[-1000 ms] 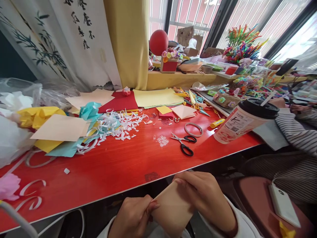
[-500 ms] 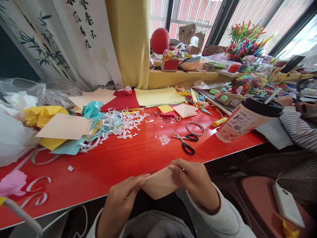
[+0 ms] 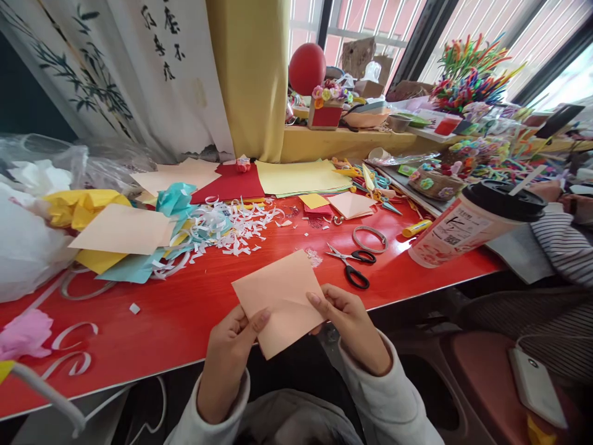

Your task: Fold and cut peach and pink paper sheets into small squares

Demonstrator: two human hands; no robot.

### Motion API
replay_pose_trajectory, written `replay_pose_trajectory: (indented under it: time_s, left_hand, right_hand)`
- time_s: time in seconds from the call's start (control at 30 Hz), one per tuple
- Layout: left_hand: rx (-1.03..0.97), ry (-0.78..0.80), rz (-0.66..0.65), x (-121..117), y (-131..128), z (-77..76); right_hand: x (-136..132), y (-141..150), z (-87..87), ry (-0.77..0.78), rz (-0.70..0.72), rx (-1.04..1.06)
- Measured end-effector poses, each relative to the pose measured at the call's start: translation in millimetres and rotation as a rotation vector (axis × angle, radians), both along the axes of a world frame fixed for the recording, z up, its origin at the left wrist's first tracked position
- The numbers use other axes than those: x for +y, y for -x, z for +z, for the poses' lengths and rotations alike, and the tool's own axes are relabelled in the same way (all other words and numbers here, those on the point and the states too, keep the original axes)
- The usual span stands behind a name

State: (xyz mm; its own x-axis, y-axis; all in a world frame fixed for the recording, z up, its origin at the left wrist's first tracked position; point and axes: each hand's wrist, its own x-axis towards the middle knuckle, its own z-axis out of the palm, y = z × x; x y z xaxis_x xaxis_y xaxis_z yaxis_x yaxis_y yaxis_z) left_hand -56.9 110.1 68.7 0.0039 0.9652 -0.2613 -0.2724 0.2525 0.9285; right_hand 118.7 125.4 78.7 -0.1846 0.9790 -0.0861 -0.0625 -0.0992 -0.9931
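**Peach sheet held in both hands over desk's near edge**

Both hands gripped one peach paper square (image 3: 279,301), held in the air just above the near edge of the red desk (image 3: 194,309), tilted w/ one corner toward the person. Left hand (image 3: 231,346) was closed on its lower-left edge, thumb on top, fingers beneath. Right hand (image 3: 347,318) pinched the right corner, fingertips on the sheet's face.

Judgement on handling: sheet looked thin and creased easily, so pinch light, keep it taut betw. both hands, line up edges before pressing any fold, and use the desk's flat surface for a sharp crease.

Containers: tall takeaway cup (image 3: 472,225) w/ black lid and straw lay tipped at the desk's right edge; contents not visible. Woven basket (image 3: 433,182) past the far right corner held small coloured paper flowers. Red box (image 3: 325,114) on the sill also carried paper flowers. Clear plastic bags (image 3: 41,179) at the left edge held white and yellow tissue.

Scissors (image 3: 354,266) lay near the right hand, apart from it; white paper scraps (image 3: 231,228) were strewn mid-desk.
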Motion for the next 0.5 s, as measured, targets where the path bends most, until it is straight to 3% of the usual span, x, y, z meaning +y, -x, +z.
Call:
replay_pose_trajectory:
  time_s: [0.07, 0.2, 0.33, 0.5]
  left_hand:
    - [0.015, 0.005, -0.016, 1.9, 3.0, -0.2]
    - [0.049, 0.026, -0.107, 4.6, 3.7, 4.3]
    - [0.043, 0.053, -0.072, 4.9, 2.3, 7.9]
    - [0.059, 0.011, -0.109, 4.0, 10.4, 0.7]
  right_hand:
    - [0.9, 0.8, 0.2, 0.020, 0.042, 0.038]
    - [3.4, 3.8, -2.7, 0.004, -0.011, 0.104]
    - [5.6, 7.1, -3.5, 0.028, 0.051, 0.104]
    - [4.6, 3.5, -0.5, 0.022, 0.084, 0.085]
